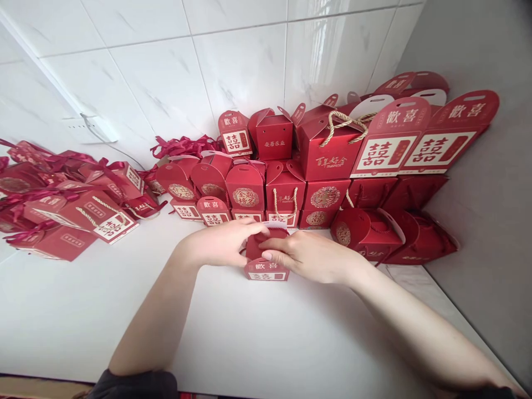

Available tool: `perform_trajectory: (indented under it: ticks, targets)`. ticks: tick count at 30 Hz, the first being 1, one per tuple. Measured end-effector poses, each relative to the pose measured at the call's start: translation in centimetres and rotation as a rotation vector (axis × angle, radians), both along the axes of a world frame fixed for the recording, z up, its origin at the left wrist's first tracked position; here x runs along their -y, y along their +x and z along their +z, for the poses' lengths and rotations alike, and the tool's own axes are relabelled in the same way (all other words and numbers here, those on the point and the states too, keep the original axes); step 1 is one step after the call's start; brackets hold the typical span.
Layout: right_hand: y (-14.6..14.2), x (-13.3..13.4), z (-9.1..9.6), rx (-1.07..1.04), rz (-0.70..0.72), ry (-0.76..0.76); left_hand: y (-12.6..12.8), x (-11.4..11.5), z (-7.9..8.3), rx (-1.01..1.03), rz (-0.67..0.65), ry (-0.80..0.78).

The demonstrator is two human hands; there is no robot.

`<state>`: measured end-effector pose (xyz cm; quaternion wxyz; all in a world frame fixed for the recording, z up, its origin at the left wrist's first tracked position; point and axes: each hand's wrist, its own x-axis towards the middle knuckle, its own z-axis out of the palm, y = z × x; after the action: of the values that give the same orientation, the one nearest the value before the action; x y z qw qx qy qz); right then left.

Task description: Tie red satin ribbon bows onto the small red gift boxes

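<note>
A small red box [268, 275] stands on the tabletop [249, 338], near the middle, in front of a row of red boxes. The left hand [224, 244] curves around its left side, while the right hand [318, 257] has its fingers over the top and its thumb by the near flap [266, 265]. I cannot tell how firmly either hand grips, as the fingers hide the contact.

The flaps look like thin card, so uneven pressing could crease them or tear the handle slot. If the left hand gives no support, a push from the right could skid or tip the box. A shove toward the far side could jostle the stacked boxes [328, 194] and unsettle the upper ones. The right forearm is close to a corded box [369, 238], which an outward swing could knock.
</note>
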<state>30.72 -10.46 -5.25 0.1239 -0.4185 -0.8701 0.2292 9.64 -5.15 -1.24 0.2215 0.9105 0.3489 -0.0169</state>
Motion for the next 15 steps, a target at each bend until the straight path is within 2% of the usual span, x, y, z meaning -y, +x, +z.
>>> perform_trajectory:
  ticks: [4,8,12,15]
  targets:
    - [-0.1,-0.2,0.3,-0.011,-0.016,-0.016,0.0,0.0,-0.1,-0.013,0.01,-0.116]
    - [1.0,0.2,0.9,-0.037,-0.085,-0.16,0.2,0.4,-0.1,-0.025,0.033,-0.132]
    - [2.6,0.7,1.7,-0.002,-0.027,-0.188,0.3,1.2,0.2,-0.006,0.044,-0.14]
    - [3.1,0.8,2.2,0.021,0.011,-0.186,0.5,1.6,0.5,-0.068,0.06,-0.107]
